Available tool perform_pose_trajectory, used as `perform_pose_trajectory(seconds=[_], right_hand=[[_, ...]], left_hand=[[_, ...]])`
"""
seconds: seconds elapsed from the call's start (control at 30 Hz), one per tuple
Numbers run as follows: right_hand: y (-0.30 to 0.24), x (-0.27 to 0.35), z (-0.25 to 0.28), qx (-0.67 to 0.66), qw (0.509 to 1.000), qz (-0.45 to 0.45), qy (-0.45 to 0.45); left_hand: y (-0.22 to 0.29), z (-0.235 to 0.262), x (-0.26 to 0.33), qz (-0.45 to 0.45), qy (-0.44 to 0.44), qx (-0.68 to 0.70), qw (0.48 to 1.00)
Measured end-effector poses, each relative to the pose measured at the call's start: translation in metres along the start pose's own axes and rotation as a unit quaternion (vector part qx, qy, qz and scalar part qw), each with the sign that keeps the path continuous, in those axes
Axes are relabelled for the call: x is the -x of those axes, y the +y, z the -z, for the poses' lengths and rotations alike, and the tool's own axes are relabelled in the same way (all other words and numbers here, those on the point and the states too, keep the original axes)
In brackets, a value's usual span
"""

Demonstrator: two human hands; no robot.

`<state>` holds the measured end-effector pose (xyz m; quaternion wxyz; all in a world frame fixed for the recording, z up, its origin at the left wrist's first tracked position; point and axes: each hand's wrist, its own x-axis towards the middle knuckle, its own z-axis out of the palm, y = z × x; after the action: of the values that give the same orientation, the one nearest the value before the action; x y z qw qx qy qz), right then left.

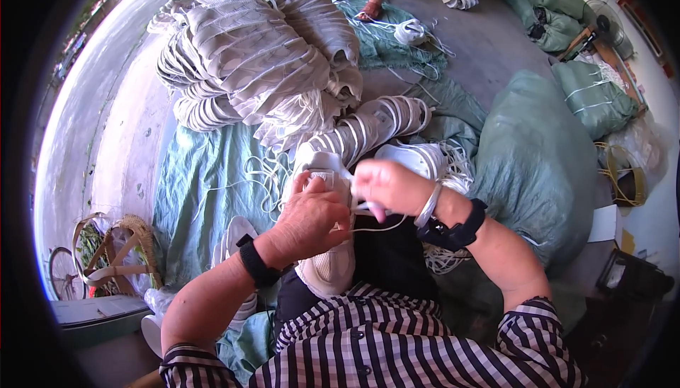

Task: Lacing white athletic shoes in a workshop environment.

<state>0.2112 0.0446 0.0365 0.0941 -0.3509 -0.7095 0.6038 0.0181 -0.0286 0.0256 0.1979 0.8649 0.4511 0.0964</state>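
Observation:
A white shoe upper lies over my lap, its toe toward me. My left hand is closed on it, with bent fingers over the lacing area near the tongue. My right hand is closed and smeared by motion just right of the upper's opening. It appears to grip a white shoelace, a strand of which curves beneath the hand. The fingertips and the exact grip cannot be made out.
Ahead is a big heap of stacked white shoe uppers on green sheeting. Loose white laces lie to the right, beside a bulging green sack. A woven basket stands at left. Another person's foot shows at the back.

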Motion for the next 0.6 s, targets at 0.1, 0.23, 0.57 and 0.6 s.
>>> perform_pose_trajectory(seconds=[0.1, 0.23, 0.57, 0.6], right_hand=[[-0.037, 0.006, 0.026, -0.324, 0.943, 0.059, 0.057], [-0.093, 0.054, 0.055, -0.501, 0.838, 0.196, 0.093], [-0.084, 0.116, 0.089, -0.083, 0.878, 0.206, 0.425], [-0.060, 0.101, 0.096, 0.051, 0.875, 0.202, 0.437]], left_hand=[[-0.001, -0.004, 0.003, 0.006, 0.004, 0.011, 1.000], [0.004, -0.022, -0.003, 0.057, 0.103, 0.008, 0.993], [-0.031, 0.028, 0.020, 0.009, 0.097, 0.050, 0.994], [-0.034, 0.037, 0.025, -0.002, 0.072, 0.045, 0.996]])
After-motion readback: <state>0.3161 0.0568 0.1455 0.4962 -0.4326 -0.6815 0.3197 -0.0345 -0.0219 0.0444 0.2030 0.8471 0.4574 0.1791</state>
